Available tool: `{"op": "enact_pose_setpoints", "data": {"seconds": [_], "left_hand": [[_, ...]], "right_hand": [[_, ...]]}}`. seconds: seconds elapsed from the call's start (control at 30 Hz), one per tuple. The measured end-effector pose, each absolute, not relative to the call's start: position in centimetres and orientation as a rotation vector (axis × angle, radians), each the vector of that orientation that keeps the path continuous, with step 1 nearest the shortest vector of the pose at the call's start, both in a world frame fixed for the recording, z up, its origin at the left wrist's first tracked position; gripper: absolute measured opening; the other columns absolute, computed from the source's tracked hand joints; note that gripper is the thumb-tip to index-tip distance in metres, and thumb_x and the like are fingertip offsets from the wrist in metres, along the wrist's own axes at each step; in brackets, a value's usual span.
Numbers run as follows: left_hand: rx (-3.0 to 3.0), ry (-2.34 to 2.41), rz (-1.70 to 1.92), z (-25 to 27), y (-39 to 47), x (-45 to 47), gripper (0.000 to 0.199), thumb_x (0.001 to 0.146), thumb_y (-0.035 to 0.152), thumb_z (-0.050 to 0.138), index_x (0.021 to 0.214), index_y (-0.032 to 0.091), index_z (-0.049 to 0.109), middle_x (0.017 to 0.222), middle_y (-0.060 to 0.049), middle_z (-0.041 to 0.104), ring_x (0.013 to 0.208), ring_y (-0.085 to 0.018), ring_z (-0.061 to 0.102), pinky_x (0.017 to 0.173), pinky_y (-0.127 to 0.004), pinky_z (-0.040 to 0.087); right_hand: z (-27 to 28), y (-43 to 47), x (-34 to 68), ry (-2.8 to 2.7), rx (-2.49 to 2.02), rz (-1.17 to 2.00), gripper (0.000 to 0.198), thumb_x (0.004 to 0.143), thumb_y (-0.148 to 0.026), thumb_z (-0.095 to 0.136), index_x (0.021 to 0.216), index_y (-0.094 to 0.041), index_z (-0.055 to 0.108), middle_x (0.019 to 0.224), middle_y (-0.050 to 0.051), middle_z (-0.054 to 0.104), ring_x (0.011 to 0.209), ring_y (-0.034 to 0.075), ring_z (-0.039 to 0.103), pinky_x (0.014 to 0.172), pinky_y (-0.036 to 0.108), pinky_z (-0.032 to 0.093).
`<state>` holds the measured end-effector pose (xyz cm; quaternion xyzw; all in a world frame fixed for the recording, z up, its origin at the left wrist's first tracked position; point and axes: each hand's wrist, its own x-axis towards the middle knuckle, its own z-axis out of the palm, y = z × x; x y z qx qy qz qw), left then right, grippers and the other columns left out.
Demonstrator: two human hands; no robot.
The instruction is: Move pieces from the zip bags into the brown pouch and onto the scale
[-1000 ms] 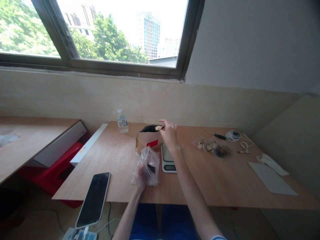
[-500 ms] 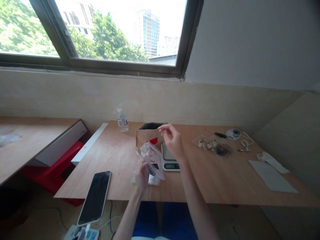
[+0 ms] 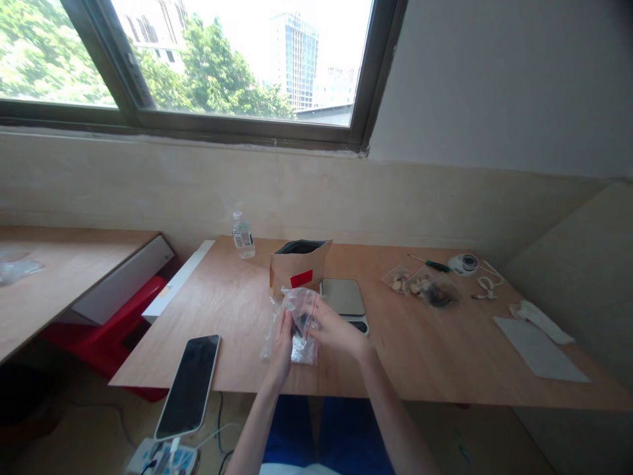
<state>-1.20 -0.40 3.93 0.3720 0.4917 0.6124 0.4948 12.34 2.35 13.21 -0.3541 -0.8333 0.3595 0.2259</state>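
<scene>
Pouch [image 3: 291,269]: one | scale [image 3: 343,297]: one; left hand [image 3: 281,335]: pinching clear bag [image 3: 301,302]; right hand [image 3: 333,326]: grip unclear

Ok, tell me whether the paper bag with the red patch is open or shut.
Open: the top edges of the paper bag stand apart, showing its dark inside. How full it is cannot be told.

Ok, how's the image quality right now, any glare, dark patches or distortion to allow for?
Head view: window partly blown out to white, and leaning, likely from wide-angle distortion. Head view: lower-left corner sunk in shadow. Head view: pale sheen muddies what's inside the clear bag. Head view: scale display too small and dim to read.
</scene>
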Motion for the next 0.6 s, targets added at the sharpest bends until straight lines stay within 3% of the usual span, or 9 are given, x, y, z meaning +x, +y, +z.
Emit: {"op": "enact_pose_setpoints", "data": {"seconds": [0.13,0.23,0.33,0.4,0.5,0.6], "left_hand": [[0.846,1.241,1.402,4.4,-0.5,-1.7,0.052,0.085,0.053,0.044,0.125,0.021,0.052,0.137,-0.008,0.049,0.128,-0.023,0.042,0.106,-0.039,0.033],[0.905,1.32,1.35,5.4,-0.5,-2.1,0.052,0.081,0.053,0.05,0.12,0.02,0.056,0.131,-0.009,0.054,0.122,-0.024,0.048,0.1,-0.037,0.039],[0.982,1.371,1.327,6.6,-0.6,-2.4,0.052,0.077,0.055,0.054,0.112,0.017,0.061,0.111,-0.009,0.065,0.103,-0.023,0.06,0.086,-0.033,0.048],[1.011,1.369,1.309,7.2,-0.6,-2.5,0.054,0.075,0.059,0.053,0.105,0.015,0.063,0.085,-0.006,0.067,0.076,-0.019,0.063,0.067,-0.028,0.05],[1.034,1.324,1.262,7.4,-0.8,-2.5,0.055,0.075,0.064,0.049,0.095,0.014,0.062,0.053,0.005,0.049,0.043,-0.01,0.045,0.041,-0.022,0.039],[1.04,1.292,1.241,7.1,-1.0,-2.5,0.051,0.077,0.064,0.046,0.088,0.016,0.057,0.049,0.008,0.038,0.036,-0.007,0.035,0.035,-0.018,0.03]], "right_hand": [[12.4,2.2,12.3,-2.297,-0.96,1.049,0.04,0.079,-0.009,0.058,0.115,-0.024,0.057,0.137,0.007,0.041,0.131,0.023,0.033,0.108,0.041,0.027],[11.7,2.4,12.4,-2.287,-0.922,1.026,0.034,0.077,-0.007,0.058,0.107,-0.023,0.061,0.131,0.006,0.048,0.126,0.024,0.04,0.105,0.041,0.03],[11.2,2.5,12.5,-2.253,-0.931,1.014,0.03,0.076,-0.003,0.055,0.097,-0.022,0.065,0.118,0.005,0.057,0.114,0.022,0.05,0.101,0.037,0.035],[11.2,2.5,12.5,-2.218,-0.946,1.027,0.027,0.075,-0.002,0.054,0.091,-0.02,0.066,0.114,0.004,0.058,0.11,0.021,0.052,0.099,0.035,0.037],[11.7,2.2,12.7,-2.15,-0.938,1.077,0.018,0.073,-0.004,0.058,0.082,-0.019,0.066,0.111,0.004,0.057,0.106,0.021,0.054,0.094,0.033,0.041],[12.2,1.9,12.8,-2.076,-0.917,1.115,0.012,0.074,-0.008,0.061,0.075,-0.019,0.065,0.105,0.003,0.058,0.1,0.019,0.056,0.089,0.031,0.043]]}}
